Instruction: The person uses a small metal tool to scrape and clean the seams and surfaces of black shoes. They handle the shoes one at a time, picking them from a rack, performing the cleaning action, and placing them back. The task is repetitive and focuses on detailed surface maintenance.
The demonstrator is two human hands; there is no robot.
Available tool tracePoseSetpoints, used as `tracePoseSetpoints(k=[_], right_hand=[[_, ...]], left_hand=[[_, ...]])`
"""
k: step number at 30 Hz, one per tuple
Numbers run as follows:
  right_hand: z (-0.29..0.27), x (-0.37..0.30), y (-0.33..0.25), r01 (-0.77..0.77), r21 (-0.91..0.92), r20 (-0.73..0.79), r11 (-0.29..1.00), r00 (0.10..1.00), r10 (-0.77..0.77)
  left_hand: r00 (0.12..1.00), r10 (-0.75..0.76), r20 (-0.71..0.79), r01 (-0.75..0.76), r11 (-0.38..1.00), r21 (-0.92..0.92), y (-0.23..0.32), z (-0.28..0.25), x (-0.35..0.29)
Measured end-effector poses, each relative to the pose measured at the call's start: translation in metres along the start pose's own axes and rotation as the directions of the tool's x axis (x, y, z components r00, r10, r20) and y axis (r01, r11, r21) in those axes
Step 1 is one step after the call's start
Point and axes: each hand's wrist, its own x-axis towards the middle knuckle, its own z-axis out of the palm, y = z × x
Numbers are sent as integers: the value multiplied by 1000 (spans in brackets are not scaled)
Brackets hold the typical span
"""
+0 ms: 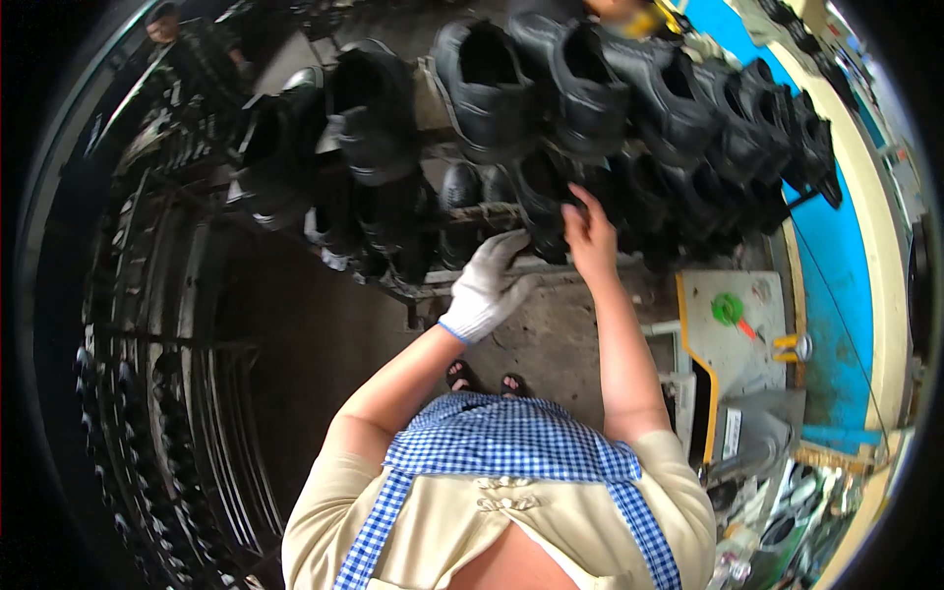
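A black shoe (544,197) stands on the lower tier of a shoe rack, its heel toward me. My left hand (482,290), in a white knitted glove with a blue cuff, reaches to the left of that heel. Its thumb and fingers are apart, and the fingertips come close to the shoe; I cannot tell if they touch. On the shoe's other side is my bare right hand (592,241), its fingers parted and the index finger stretched forward along the shoe. Nothing shows inside either hand. More black shoes (484,93) line the upper tier above.
Left stands a metal rack (202,295) with dark rows beyond it. A white-topped machine table (708,295) at right bears a green round item (727,309) and a yellow-handled tool (787,342). Another person (187,69) is at the far left.
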Motion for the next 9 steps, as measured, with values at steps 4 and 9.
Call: tracePoseSetpoints(k=[4,9], right_hand=[[2,-34,0,-156,197,-87,968,981,176],[1,-62,36,-249,173,-16,953,967,255]], left_hand=[[930,308,-203,-211,896,390,4,19,66],[932,-7,362,-260,685,680,-9,31,117]])
